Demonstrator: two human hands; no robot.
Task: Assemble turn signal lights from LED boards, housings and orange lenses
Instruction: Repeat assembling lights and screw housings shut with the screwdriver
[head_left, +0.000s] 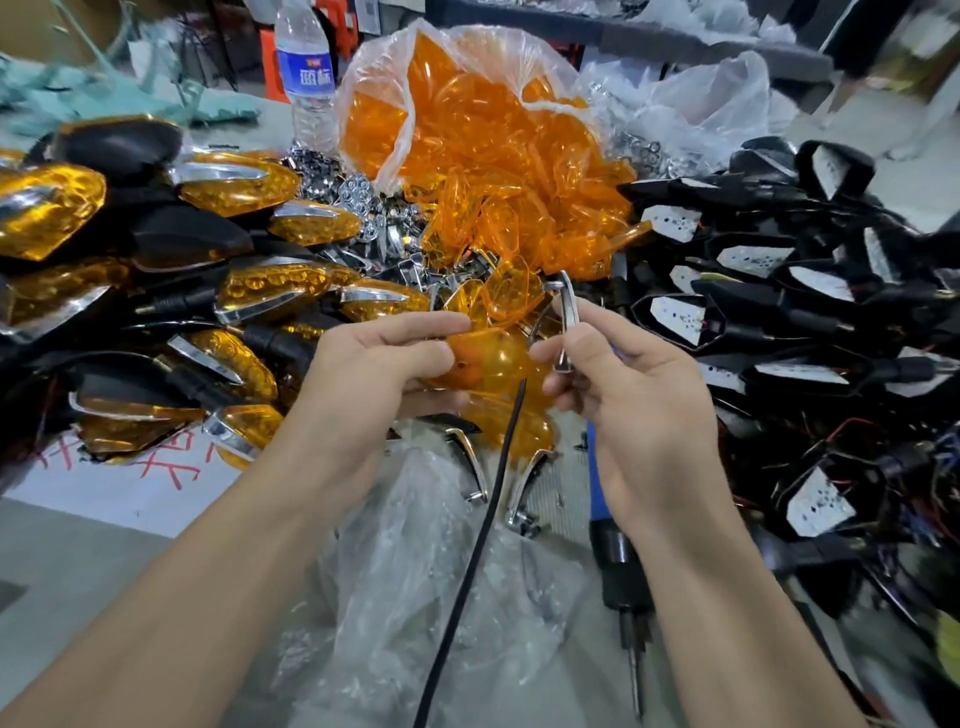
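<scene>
I logged a translucent orange lens (483, 364) and a chrome trim piece (563, 322). At the desk's (78, 571) right edge, black housings (756, 158) carried white boards (678, 317) speckled with dark dots. Near the left edge, a white sheet (130, 483) bore red strokes.

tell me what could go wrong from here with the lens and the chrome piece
1. The right hand pinches the chrome trim only at the fingertips; it could slip into the loose parts below and be hard to find.
2. The black cable hangs between the forearms, from near the orange lens that the left hand holds; a snag might jerk the parts apart.
3. The electric screwdriver lies beside the right forearm and may get knocked.
</scene>
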